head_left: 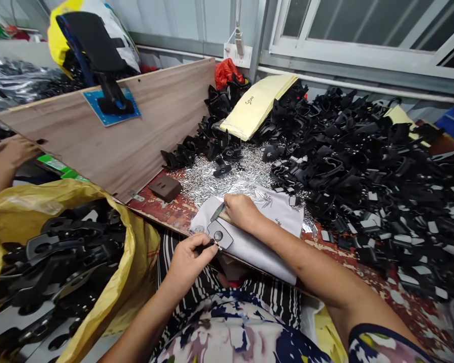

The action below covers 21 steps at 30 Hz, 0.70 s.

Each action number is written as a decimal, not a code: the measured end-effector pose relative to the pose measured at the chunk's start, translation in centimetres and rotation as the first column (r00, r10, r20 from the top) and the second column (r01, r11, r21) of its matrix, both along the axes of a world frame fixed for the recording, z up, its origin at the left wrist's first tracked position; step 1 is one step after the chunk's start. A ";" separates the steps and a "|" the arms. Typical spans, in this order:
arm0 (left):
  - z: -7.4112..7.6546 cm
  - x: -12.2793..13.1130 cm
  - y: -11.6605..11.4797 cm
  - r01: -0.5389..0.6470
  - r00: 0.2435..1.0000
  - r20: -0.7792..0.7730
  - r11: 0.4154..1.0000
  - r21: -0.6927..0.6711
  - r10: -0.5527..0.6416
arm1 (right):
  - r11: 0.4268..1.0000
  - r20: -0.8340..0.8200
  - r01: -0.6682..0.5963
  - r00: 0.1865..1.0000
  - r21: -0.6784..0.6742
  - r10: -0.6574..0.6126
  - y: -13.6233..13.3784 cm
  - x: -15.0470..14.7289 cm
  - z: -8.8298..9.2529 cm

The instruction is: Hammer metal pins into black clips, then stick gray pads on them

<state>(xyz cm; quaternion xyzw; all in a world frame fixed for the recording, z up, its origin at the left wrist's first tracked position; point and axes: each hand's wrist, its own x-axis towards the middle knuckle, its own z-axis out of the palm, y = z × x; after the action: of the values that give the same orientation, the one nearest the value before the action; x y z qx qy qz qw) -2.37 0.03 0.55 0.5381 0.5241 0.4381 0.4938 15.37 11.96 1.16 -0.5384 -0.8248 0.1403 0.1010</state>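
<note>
My left hand [189, 259] is closed in a pinch on a small black piece at the table's near edge, right beside a dark flat part with a round metal eye [219, 236] that lies on a white cloth [265, 242]. My right hand [240, 210] is closed around the wooden handle of a tool [218, 213] and rests on the same cloth, just above the flat part. Behind my hands lies a heap of small silvery pins [219, 179].
A big pile of black plastic parts [363, 161] fills the table's right side. A yellow bag of black parts [56, 262] stands at my left. A wooden board [136, 126] walls off the left, where another person's hand [13, 151] shows. A yellow paper pad [257, 106] lies behind.
</note>
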 end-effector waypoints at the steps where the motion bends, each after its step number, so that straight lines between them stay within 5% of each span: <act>1: -0.2 0.0 0.0 -0.021 0.996 0.086 0.998 -0.066 0.027 | 1.000 0.025 -0.007 1.000 0.013 0.007 0.3 -0.7 -0.3; 5: -0.8 -0.2 0.1 -0.047 0.900 0.408 0.965 -0.256 0.152 | 0.997 0.076 -0.054 0.996 0.063 0.049 0.7 -0.9 -0.9; 9: -0.9 -0.5 0.4 -0.019 0.785 0.582 0.946 -0.324 0.215 | 0.990 0.023 -0.041 0.999 0.133 0.038 0.5 2.2 -0.7; 15: -0.6 0.6 0.9 -0.018 0.678 0.675 0.924 -0.381 0.291 | 0.985 -0.514 -0.043 0.849 0.169 0.125 -5.6 4.9 2.0; 21: -0.5 2.7 1.1 0.034 0.696 0.679 0.935 -0.353 0.231 | 0.947 -0.524 -0.158 0.802 0.279 0.288 -10.3 2.6 3.2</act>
<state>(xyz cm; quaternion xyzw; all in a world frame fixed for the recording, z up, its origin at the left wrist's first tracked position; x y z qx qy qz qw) 0.36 1.10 0.02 0.2046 0.3882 0.5408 0.7176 17.98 1.67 4.38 -0.3579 -0.8271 0.2095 0.3794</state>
